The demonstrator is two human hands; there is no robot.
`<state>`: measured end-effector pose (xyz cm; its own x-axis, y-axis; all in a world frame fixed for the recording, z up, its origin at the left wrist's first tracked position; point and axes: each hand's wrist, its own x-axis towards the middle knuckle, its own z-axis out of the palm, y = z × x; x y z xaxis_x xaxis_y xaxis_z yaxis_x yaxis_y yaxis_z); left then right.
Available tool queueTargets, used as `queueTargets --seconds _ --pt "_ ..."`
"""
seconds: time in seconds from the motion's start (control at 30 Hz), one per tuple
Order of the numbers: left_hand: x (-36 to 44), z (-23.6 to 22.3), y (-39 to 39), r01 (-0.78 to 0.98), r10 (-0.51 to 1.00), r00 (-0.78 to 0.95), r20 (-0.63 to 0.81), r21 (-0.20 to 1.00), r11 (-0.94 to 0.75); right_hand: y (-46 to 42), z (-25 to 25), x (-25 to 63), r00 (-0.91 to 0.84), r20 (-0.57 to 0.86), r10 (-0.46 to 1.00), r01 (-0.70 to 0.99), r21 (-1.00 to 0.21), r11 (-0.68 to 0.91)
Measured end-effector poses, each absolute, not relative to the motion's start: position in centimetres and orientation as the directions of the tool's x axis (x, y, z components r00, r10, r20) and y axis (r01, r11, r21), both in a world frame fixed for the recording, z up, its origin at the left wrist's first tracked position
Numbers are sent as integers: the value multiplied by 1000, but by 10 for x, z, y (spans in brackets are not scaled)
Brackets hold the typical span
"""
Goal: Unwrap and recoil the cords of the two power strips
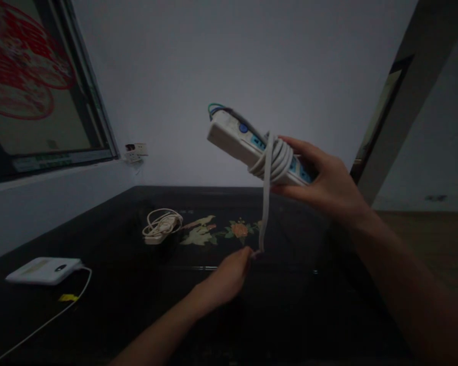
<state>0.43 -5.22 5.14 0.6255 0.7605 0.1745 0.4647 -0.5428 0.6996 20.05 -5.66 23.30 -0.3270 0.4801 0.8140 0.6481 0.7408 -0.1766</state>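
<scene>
My right hand (324,183) is closed around one end of a white power strip (232,137) with blue sockets, held tilted in the air above the dark table (290,305). A grey cord (277,160) is wound in several loops round the strip's middle. One length of that cord hangs straight down to my left hand (229,277), which pinches its lower end just above the table.
A second, cream-coloured coiled cord and strip (161,226) lies on the table further back. A white flat device (44,269) with a white cable sits at the left edge. A window (34,86) with red decoration fills the left wall; wall sockets (135,151) sit beside it.
</scene>
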Motion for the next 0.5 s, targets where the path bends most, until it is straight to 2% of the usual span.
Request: queueTargets --seconds 0.13,0.23,0.3,0.37,0.43,0.5 --pt "8 67 -94 410 664 744 73 735 -540 -13 234 220 -279 835 473 814 -56 578" --pt "-11 93 -110 402 754 646 115 789 -465 10 219 245 -256 772 583 919 8 393" --pt "-33 113 -108 447 844 454 286 746 -494 13 203 262 -293 666 686 939 67 336" --pt "-57 133 -94 538 809 250 533 618 -573 5 188 272 -390 499 774 912 95 399" --pt "-76 150 -70 635 722 109 683 511 -580 -15 175 273 -528 295 796 838 26 546" --pt "-86 160 -40 701 643 12 766 452 -551 -40 170 265 -665 145 733 721 -131 680"
